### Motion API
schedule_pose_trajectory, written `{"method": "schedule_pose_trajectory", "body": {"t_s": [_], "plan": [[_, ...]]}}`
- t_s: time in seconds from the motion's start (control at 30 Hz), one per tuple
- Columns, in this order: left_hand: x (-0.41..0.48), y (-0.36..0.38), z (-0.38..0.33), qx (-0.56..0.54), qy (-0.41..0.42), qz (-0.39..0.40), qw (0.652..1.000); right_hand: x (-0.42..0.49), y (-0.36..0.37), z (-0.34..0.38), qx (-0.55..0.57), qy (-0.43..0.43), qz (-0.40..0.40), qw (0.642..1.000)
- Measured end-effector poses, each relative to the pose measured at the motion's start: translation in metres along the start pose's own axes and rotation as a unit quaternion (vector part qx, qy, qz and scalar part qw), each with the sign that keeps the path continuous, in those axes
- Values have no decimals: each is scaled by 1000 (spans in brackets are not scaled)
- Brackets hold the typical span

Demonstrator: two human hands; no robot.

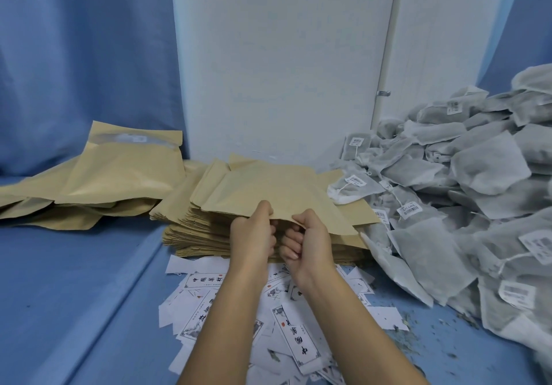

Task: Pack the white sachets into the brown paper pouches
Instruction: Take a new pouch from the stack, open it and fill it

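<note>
A thick stack of flat brown paper pouches lies in the middle of the blue surface. The top pouch is lifted at its near edge. My left hand pinches that edge with thumb on top and fingers curled under. My right hand pinches the same edge just to the right. A large heap of white mesh sachets with barcode tags fills the right side. One sachet lies on the right corner of the stack.
A pile of filled brown pouches lies at the left against the blue curtain. Loose white printed labels are strewn below my arms. Dried herb crumbs dot the blue cloth. A white wall panel stands behind.
</note>
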State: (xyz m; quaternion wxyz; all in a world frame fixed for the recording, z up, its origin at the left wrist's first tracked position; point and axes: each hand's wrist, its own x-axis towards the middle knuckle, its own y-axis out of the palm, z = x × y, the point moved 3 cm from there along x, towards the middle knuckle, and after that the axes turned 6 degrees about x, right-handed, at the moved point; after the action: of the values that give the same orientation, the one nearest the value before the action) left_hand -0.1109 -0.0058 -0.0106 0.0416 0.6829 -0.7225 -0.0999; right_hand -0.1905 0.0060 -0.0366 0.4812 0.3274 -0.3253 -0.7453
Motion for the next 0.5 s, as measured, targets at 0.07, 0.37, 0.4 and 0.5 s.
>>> {"method": "schedule_pose_trajectory", "body": {"t_s": [0.07, 0.37, 0.4, 0.5], "plan": [[-2, 5, 1, 18, -10, 37, 999, 0, 0, 0, -21, 14, 16, 1000], [5, 1, 6, 81, 41, -19, 996, 2, -9, 6, -13, -18, -17, 1000], [4, 3, 8, 91, 39, -11, 995, 1, -8, 5, -22, -10, -10, 1000], [2, 6, 8, 85, 24, 2, 996, -1, -8, 3, -44, 19, 9, 999]]}}
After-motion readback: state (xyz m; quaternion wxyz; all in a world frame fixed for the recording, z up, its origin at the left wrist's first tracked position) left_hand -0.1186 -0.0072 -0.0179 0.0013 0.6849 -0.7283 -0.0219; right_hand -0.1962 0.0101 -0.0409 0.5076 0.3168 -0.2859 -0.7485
